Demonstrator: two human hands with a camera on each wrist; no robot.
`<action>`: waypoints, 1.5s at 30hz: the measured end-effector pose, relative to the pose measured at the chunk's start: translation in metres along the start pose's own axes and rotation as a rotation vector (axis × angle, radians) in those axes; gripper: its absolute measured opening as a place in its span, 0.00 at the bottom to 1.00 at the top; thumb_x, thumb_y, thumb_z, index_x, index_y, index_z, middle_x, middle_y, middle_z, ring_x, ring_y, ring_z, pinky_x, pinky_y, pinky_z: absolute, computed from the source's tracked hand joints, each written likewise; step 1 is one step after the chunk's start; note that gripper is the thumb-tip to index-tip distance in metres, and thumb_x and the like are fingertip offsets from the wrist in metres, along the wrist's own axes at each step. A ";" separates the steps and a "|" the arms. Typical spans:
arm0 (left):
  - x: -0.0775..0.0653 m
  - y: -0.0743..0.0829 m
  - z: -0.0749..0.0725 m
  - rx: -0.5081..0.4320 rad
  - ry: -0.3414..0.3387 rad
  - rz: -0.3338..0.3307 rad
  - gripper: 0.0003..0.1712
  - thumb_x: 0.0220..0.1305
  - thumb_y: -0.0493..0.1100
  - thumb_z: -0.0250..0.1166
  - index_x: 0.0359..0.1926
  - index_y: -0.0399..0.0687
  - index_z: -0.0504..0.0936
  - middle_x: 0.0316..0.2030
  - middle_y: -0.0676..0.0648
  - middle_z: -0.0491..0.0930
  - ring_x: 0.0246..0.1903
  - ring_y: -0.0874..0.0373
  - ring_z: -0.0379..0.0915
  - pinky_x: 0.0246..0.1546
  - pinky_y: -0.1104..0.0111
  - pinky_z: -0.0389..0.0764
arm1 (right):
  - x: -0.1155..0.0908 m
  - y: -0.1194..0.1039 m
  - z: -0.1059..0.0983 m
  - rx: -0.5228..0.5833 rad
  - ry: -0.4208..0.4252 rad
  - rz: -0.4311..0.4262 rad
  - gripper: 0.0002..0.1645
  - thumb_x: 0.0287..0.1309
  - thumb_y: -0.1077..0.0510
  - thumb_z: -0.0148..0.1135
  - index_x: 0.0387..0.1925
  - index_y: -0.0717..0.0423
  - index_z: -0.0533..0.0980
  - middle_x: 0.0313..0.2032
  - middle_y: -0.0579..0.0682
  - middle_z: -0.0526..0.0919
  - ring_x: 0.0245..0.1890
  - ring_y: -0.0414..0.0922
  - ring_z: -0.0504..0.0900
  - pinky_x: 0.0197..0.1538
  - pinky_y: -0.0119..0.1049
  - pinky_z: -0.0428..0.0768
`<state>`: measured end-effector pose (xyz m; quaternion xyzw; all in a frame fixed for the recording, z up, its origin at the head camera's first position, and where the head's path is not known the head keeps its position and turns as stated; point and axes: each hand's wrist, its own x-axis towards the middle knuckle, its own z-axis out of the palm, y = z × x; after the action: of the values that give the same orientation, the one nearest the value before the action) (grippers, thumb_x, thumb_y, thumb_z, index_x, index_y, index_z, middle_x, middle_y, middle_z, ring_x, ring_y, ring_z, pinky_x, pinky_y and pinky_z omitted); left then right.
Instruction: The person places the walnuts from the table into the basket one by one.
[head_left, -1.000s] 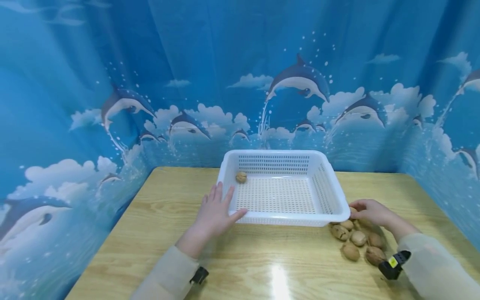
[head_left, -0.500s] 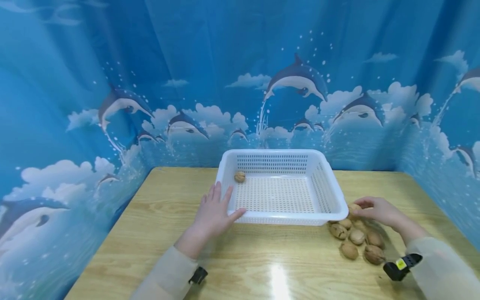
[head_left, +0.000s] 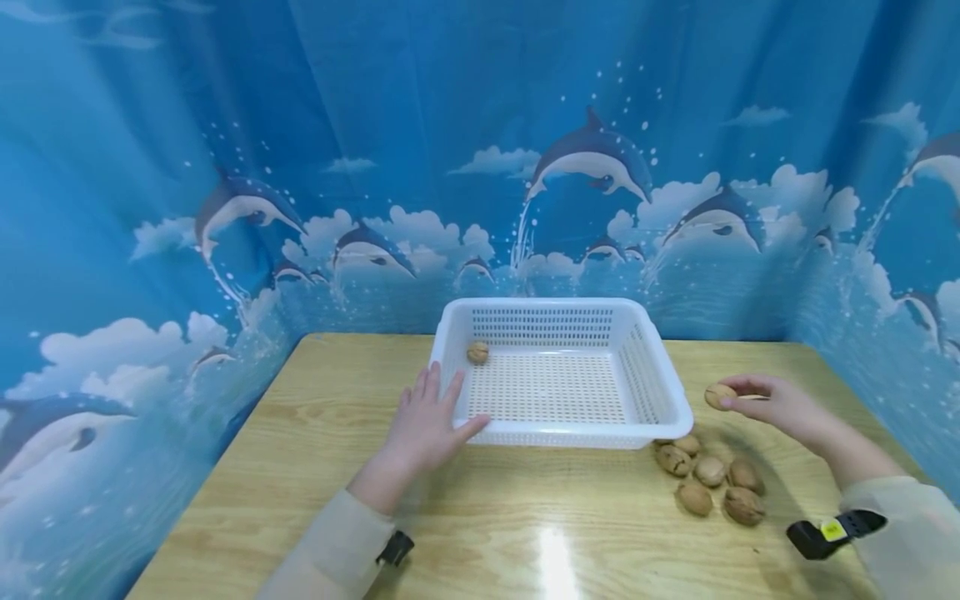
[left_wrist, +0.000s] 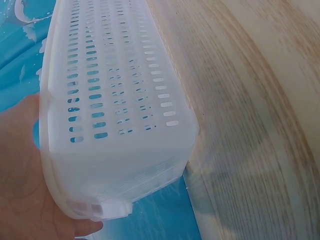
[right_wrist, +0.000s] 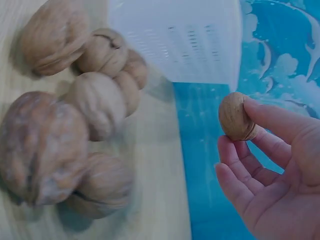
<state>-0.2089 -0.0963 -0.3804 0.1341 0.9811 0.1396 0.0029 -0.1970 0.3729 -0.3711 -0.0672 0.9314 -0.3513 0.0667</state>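
Observation:
Between thumb and fingers, my right hand (head_left: 783, 408) pinches a walnut (head_left: 718, 396), held above the table just right of the white plastic basket (head_left: 555, 433). The right wrist view shows this walnut (right_wrist: 234, 117) in the fingertips, apart from the others. Several walnuts (head_left: 709, 471) lie in a loose group on the table by the basket's front right corner. One walnut (head_left: 477, 352) sits inside the basket at its back left. My left hand (head_left: 427, 425) rests on the basket's front left corner with fingers spread. In the left wrist view the basket wall (left_wrist: 115, 165) hides most of the fingers.
The wooden table (head_left: 330, 467) extends around the basket on all sides. A blue curtain (head_left: 420, 167) printed with dolphins hangs behind the table and along its sides. Each forearm wears a black wrist strap, such as the right strap (head_left: 836, 533).
My right hand has lifted the walnut off the group, moving up and to the right. My left hand has stayed on the basket's corner.

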 end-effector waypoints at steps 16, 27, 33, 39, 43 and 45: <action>0.001 0.000 0.000 -0.007 0.003 0.001 0.48 0.60 0.71 0.49 0.72 0.49 0.51 0.71 0.35 0.39 0.69 0.38 0.33 0.65 0.43 0.42 | -0.002 -0.041 -0.018 -0.011 -0.008 -0.009 0.37 0.66 0.45 0.51 0.65 0.68 0.59 0.58 0.71 0.67 0.55 0.69 0.67 0.46 0.60 0.74; 0.002 0.000 0.001 -0.008 -0.001 -0.003 0.49 0.59 0.73 0.47 0.72 0.50 0.51 0.71 0.36 0.38 0.69 0.39 0.33 0.65 0.43 0.42 | 0.013 -0.070 -0.013 0.012 -0.041 -0.006 0.40 0.63 0.40 0.52 0.65 0.65 0.61 0.58 0.69 0.68 0.56 0.68 0.65 0.46 0.62 0.72; 0.002 -0.002 0.002 0.004 0.005 0.005 0.50 0.59 0.74 0.46 0.72 0.50 0.51 0.71 0.35 0.39 0.69 0.39 0.32 0.65 0.44 0.43 | 0.025 -0.084 -0.005 0.046 -0.063 -0.028 0.39 0.62 0.40 0.53 0.64 0.64 0.63 0.58 0.67 0.69 0.57 0.66 0.67 0.48 0.63 0.71; 0.003 -0.001 0.001 0.009 0.001 0.010 0.50 0.59 0.75 0.44 0.72 0.50 0.51 0.71 0.35 0.38 0.69 0.39 0.31 0.65 0.44 0.42 | 0.037 -0.093 0.001 0.071 -0.073 -0.043 0.38 0.61 0.40 0.56 0.62 0.62 0.66 0.58 0.65 0.70 0.56 0.64 0.68 0.50 0.63 0.70; 0.003 -0.001 0.002 0.013 -0.003 0.000 0.50 0.59 0.75 0.45 0.72 0.50 0.50 0.71 0.35 0.38 0.69 0.40 0.31 0.65 0.44 0.42 | 0.044 -0.097 0.005 0.087 -0.089 -0.039 0.39 0.60 0.40 0.57 0.63 0.63 0.65 0.58 0.66 0.69 0.57 0.63 0.68 0.51 0.61 0.71; 0.003 -0.001 0.002 0.022 -0.006 -0.007 0.50 0.58 0.75 0.45 0.72 0.51 0.50 0.71 0.35 0.37 0.69 0.40 0.31 0.65 0.44 0.42 | 0.048 -0.101 0.007 0.091 -0.096 -0.035 0.40 0.60 0.39 0.56 0.63 0.63 0.64 0.59 0.65 0.68 0.57 0.63 0.68 0.51 0.59 0.71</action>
<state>-0.2118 -0.0960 -0.3826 0.1311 0.9830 0.1285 0.0047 -0.2351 0.2852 -0.3131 -0.0970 0.9089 -0.3909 0.1082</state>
